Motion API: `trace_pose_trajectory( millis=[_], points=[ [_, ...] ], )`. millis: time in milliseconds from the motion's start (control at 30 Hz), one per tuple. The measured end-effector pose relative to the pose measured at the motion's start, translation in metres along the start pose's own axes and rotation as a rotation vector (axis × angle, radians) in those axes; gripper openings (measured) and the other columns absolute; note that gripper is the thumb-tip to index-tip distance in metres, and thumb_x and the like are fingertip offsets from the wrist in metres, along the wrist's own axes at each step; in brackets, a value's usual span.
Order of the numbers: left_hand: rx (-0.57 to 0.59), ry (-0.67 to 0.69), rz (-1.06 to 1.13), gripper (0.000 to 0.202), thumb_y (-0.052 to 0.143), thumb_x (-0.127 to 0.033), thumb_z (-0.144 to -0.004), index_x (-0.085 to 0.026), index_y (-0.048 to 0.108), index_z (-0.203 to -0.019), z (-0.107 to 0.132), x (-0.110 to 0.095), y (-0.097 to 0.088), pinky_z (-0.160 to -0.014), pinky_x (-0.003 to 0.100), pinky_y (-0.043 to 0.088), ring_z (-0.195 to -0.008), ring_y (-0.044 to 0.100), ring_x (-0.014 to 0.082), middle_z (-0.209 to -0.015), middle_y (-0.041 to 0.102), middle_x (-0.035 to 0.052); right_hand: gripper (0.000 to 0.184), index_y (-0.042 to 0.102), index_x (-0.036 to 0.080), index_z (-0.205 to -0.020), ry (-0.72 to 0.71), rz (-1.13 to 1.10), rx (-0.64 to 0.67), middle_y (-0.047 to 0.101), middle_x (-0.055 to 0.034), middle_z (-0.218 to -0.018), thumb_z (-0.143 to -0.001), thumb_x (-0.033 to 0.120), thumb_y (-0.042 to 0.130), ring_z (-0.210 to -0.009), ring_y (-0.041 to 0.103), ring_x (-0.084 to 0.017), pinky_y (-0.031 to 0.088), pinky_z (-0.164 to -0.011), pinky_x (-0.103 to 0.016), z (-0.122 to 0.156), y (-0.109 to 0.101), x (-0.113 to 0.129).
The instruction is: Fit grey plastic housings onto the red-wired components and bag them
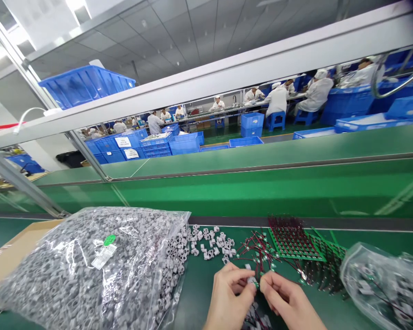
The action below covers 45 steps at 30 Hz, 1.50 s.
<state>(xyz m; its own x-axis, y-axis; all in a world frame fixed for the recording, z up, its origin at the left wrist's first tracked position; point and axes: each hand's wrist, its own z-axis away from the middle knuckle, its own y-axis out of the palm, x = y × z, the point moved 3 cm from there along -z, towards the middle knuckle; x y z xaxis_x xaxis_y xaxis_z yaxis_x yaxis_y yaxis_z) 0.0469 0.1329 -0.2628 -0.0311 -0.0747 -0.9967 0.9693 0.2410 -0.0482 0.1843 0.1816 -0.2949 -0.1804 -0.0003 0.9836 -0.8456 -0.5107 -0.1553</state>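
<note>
My left hand (230,295) and my right hand (286,300) meet at the bottom centre, fingertips pinched together on a small grey sleeve with a wired green part (253,280). Just beyond my fingers lies a loose heap of small green boards with red wires (258,253). A scatter of grey plastic sleeves (211,244) lies to the left of that, spilled from a big clear bag of the same sleeves (89,270). Under my hands a small pile of finished-looking pieces (256,318) is partly hidden.
Green panel boards with red leads (292,240) lie behind the heap. A clear bag of wired parts (385,284) sits at the right. Cardboard (13,252) lies under the big bag. Beyond are a green conveyor (261,192), blue crates (184,144) and seated workers in white (278,98).
</note>
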Motion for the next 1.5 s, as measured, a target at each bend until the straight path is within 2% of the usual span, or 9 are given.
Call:
trace_pose_trajectory(
  millis=[133,333,500,667,800,1000,1167,1300,1500],
  points=[
    [0.013,-0.004,0.0,0.027,0.061,-0.011,-0.071,-0.009,0.076,-0.092,0.0,0.003,0.0,-0.056,0.02,0.041,-0.063,0.054,0.0111,-0.082,0.056,0.0063,0.039,0.048,0.018,-0.065,0.009,0.026,0.041,0.041,0.0032,-0.061,-0.078,0.052,0.062,-0.059,0.038,-0.011,0.035,-0.055,-0.02,0.001,0.001,0.012],
    [0.005,0.051,-0.126,0.022,0.061,-0.016,-0.079,-0.014,0.077,-0.094,0.003,0.002,-0.001,-0.062,0.021,0.046,-0.076,0.058,0.0158,-0.088,0.061,0.0091,0.044,0.049,0.018,-0.063,0.058,0.007,0.043,0.042,0.003,-0.055,-0.079,0.058,0.058,-0.055,0.037,-0.011,0.034,-0.054,-0.021,0.001,0.002,0.01],
    [0.008,0.032,-0.034,0.023,0.065,-0.021,-0.077,-0.011,0.076,-0.094,0.001,0.01,-0.001,-0.061,0.021,0.047,-0.073,0.06,0.0151,-0.088,0.06,0.0095,0.042,0.046,0.019,-0.065,-0.06,0.113,-0.026,0.044,0.0016,-0.062,-0.084,0.055,0.053,-0.061,0.04,-0.012,0.036,-0.057,-0.021,0.002,0.003,0.006],
    [0.022,-0.065,0.136,0.031,0.078,-0.033,-0.067,-0.008,0.076,-0.086,-0.003,0.013,-0.002,-0.06,0.024,0.05,-0.061,0.059,0.0117,-0.082,0.057,0.0061,0.034,0.047,0.02,-0.07,-0.174,0.315,0.038,0.053,-0.0002,-0.071,-0.091,0.047,0.048,-0.066,0.047,-0.014,0.039,-0.063,-0.021,0.005,-0.001,0.022],
    [0.081,-0.101,0.219,0.038,0.081,-0.04,-0.064,-0.008,0.076,-0.085,-0.004,0.012,-0.001,-0.063,0.026,0.052,-0.059,0.061,0.0121,-0.081,0.057,0.0048,0.029,0.049,0.02,-0.078,-0.207,0.307,0.113,0.06,-0.0015,-0.082,-0.096,0.043,0.043,-0.077,0.055,-0.015,0.043,-0.073,-0.021,0.007,-0.004,0.03],
    [0.07,0.003,-0.009,0.025,0.07,-0.025,-0.073,-0.01,0.077,-0.092,-0.002,0.012,-0.001,-0.059,0.022,0.047,-0.066,0.058,0.0128,-0.083,0.059,0.0078,0.03,0.048,0.02,-0.072,-0.247,0.312,0.075,0.059,-0.0014,-0.076,-0.094,0.039,0.045,-0.071,0.054,-0.015,0.043,-0.069,-0.021,0.006,-0.002,0.028],
    [0.076,0.013,-0.175,0.024,0.062,-0.017,-0.076,-0.013,0.077,-0.094,0.002,0.011,0.0,-0.061,0.022,0.047,-0.07,0.057,0.0145,-0.085,0.06,0.0087,0.03,0.047,0.02,-0.07,-0.25,0.312,0.091,0.059,-0.0019,-0.076,-0.094,0.038,0.045,-0.071,0.055,-0.015,0.043,-0.069,-0.021,0.007,-0.001,0.03],
    [0.035,0.015,-0.204,0.025,0.061,-0.018,-0.079,-0.015,0.076,-0.1,0.003,0.014,0.001,-0.068,0.025,0.05,-0.078,0.06,0.0178,-0.089,0.061,0.0097,0.03,0.049,0.02,-0.073,-0.269,0.328,0.082,0.06,-0.0027,-0.08,-0.096,0.038,0.043,-0.075,0.057,-0.015,0.044,-0.071,-0.022,0.007,-0.002,0.027],
    [0.057,-0.01,-0.175,0.025,0.059,-0.016,-0.078,-0.013,0.076,-0.096,0.001,0.013,0.001,-0.062,0.023,0.049,-0.07,0.06,0.0153,-0.088,0.06,0.0088,0.028,0.052,0.02,-0.077,-0.24,0.347,0.128,0.062,-0.0029,-0.086,-0.097,0.037,0.042,-0.082,0.059,-0.015,0.045,-0.077,-0.022,0.006,-0.003,0.03]
  ],
)
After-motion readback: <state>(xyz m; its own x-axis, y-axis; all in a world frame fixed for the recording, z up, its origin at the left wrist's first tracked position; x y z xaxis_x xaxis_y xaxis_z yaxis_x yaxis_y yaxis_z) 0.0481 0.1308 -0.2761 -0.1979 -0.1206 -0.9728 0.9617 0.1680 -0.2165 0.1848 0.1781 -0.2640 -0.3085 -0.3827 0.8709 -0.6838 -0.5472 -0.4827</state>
